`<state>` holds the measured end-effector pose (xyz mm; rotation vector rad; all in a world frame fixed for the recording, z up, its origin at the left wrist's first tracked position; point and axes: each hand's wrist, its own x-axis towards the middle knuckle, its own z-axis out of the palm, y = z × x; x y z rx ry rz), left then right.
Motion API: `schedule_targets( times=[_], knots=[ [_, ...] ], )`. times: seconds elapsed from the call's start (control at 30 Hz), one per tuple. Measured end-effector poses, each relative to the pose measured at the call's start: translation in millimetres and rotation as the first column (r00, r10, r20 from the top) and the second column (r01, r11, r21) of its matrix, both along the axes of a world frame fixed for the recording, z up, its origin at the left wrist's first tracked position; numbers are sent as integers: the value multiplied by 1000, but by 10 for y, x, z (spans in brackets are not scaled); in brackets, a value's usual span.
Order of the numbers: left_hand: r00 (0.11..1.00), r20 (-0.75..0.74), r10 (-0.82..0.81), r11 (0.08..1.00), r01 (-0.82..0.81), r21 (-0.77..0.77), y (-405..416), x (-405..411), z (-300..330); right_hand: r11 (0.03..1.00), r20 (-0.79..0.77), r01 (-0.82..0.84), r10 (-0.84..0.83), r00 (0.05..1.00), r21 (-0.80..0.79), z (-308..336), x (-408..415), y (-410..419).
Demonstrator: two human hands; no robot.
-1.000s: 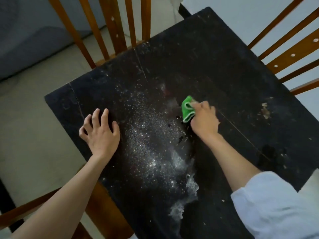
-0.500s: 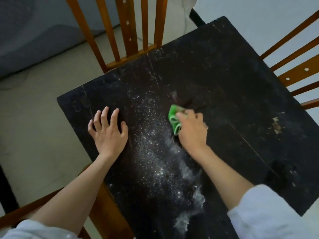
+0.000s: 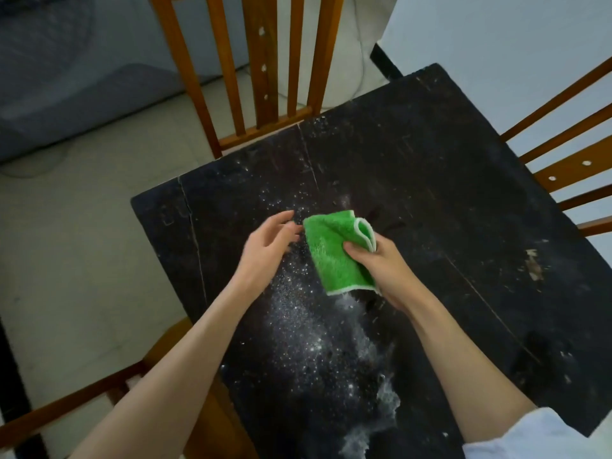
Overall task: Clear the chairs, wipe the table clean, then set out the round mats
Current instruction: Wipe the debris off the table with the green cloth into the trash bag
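Head view: chairs crowd a black table [image 3: 430, 180] on three sides, each cut off by the frame. One slatted chair back [image 3: 261, 67] at 12 o'clock loses its top rail to the upper edge, a second chair [image 3: 569, 167] at 3 o'clock shows only rails, and a third chair [image 3: 109, 389] at 8 o'clock is partly hidden behind the person's left forearm. The table's near corner runs out of the bottom of the frame, and a white sleeve [image 3: 536, 438] is clipped at 5 o'clock. White powder [image 3: 331, 342] lies scattered from the table's centre toward 6 o'clock; what it is cannot be made out. The right hand [image 3: 381, 266] pinches a green cloth [image 3: 334, 250] between thumb and curled fingers, holding it up over the table's centre, folded at its top edge. The left hand [image 3: 265, 246], slightly blurred, is loosely open with fingers spread, its fingertips just beside the cloth's left edge; whether they touch it cannot be told. No round mats are in view.
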<state>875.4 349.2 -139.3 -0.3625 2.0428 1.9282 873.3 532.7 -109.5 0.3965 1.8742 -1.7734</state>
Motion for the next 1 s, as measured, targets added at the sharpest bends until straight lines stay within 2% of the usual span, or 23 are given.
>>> schedule_targets(
  times=[0.07,0.1,0.2,0.3,0.37,0.43,0.5,0.57,0.63,0.73,0.8,0.87,0.93,1.0],
  knots=[
    [990,116,-84,960,49,276,88,-1,115,999,19,32,-31,999,-40,-7,53,-32],
    [986,114,-118,945,77,318,114,15,139,999,0,41,-41,999,-2,-4,75,-38],
    [975,96,-200,942,165,292,134,79,149,980,-102,37,-18,995,194,-8,127,-34],
    [933,151,-327,901,259,347,114,112,142,949,-201,87,-26,979,302,-10,180,28],
    [901,134,-413,891,369,263,131,129,153,935,-258,177,-97,961,306,20,186,91],
    [894,83,-439,898,436,57,197,121,155,927,-271,227,-146,952,300,86,185,160],
    [909,36,-415,895,415,-161,267,100,141,915,-264,229,-142,954,334,125,183,238],
    [930,1,-368,916,363,-170,347,83,171,891,-292,238,-126,948,387,154,183,325],
    [929,-3,-369,922,366,-126,422,81,246,859,-354,269,-111,929,436,173,186,391],
    [927,11,-374,915,371,-155,545,104,331,793,-467,350,-94,879,498,202,228,450],
    [957,60,-283,953,288,-91,610,113,345,745,-529,371,-29,848,554,201,284,462],
    [970,169,-172,985,169,32,673,117,357,739,-574,343,71,815,579,208,365,448],
    [955,272,-119,974,59,219,724,120,394,818,-588,232,154,794,527,209,473,389],
    [934,327,-145,900,-13,437,760,131,451,890,-485,67,182,855,452,214,570,318]
  ],
)
